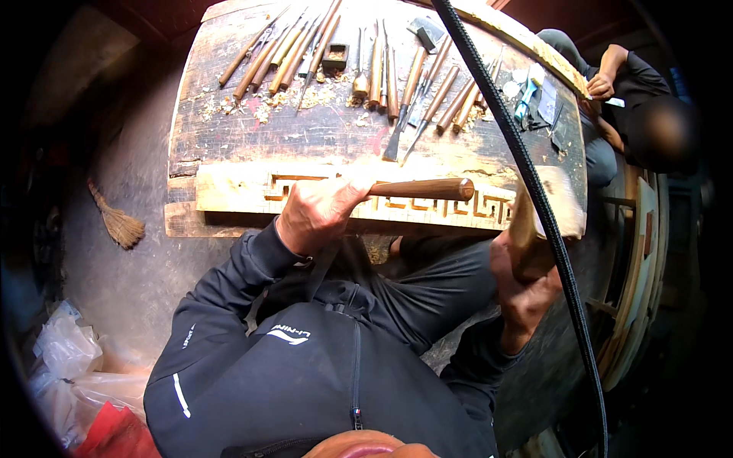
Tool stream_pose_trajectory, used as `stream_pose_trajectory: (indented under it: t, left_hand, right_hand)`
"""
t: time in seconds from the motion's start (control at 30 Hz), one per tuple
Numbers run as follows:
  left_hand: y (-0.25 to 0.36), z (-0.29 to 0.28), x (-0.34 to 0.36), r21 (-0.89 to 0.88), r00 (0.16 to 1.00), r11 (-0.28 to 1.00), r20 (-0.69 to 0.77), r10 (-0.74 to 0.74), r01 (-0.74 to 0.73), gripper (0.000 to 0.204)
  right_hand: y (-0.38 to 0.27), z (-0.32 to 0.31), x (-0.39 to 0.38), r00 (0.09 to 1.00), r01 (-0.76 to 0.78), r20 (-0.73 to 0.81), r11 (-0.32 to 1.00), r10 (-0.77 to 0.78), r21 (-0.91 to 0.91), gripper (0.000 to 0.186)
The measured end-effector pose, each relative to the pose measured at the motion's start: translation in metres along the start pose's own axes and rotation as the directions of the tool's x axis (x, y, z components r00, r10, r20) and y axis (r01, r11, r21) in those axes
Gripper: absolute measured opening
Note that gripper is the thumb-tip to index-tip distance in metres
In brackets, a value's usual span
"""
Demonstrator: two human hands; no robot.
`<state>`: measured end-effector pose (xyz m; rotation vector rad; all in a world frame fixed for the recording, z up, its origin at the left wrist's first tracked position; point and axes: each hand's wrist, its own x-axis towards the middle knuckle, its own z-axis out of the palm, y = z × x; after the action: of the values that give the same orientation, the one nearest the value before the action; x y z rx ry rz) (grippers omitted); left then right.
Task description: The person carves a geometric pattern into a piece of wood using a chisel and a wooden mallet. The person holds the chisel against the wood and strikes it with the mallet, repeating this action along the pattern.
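Observation:
My left hand (322, 212) is closed around a wooden-handled carving chisel (424, 189), whose handle sticks out to the right. Its blade is hidden by the hand. Beneath lies a long pale board (233, 187) with an angular fretwork pattern cut into it, along the near edge of the workbench (275, 141). On the right, my right hand (527, 294) grips a wooden mallet (561, 202), its block-shaped head raised beside the board's right end. The mallet looks slightly blurred.
Several carving chisels (378, 69) lie across the far bench among wood shavings, near a small dark box (335, 56). A black braided cable (519, 145) crosses the view. Another person (645, 99) sits at the far right. A hand broom (118, 221) lies on the floor at left.

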<state>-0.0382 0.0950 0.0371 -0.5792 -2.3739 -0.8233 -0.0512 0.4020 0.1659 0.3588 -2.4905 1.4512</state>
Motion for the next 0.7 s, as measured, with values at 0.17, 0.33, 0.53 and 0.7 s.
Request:
stream_pose_trajectory:
  t: [0.17, 0.33, 0.53, 0.7]
  left_hand:
    - [-0.005, 0.003, -0.006, 0.018, 0.999, 0.999, 0.027, 0.042, -0.043, 0.036]
    - [-0.006, 0.004, -0.006, -0.045, 1.000, 0.999, -0.017, 0.019, -0.020, 0.037]
    - [-0.006, 0.005, -0.008, -0.035, 1.000, 0.999, -0.014, 0.007, -0.007, 0.033]
    - [-0.011, 0.006, -0.015, -0.179, 0.977, 0.967, -0.083, -0.198, 0.181, 0.025]
  right_hand:
    - [-0.017, 0.006, 0.015, 0.929, 0.274, -0.157, 0.908, -0.335, -0.318, 0.035]
    - [-0.060, 0.015, 0.056, 0.851, 0.507, 0.092, 0.765, -0.517, -0.397, 0.049]
    - [-0.062, 0.018, 0.048, 0.888, 0.452, 0.173, 0.743, -0.426, -0.494, 0.058]
    - [-0.038, 0.019, 0.042, 0.901, 0.420, 0.042, 0.842, -0.432, -0.338, 0.057]
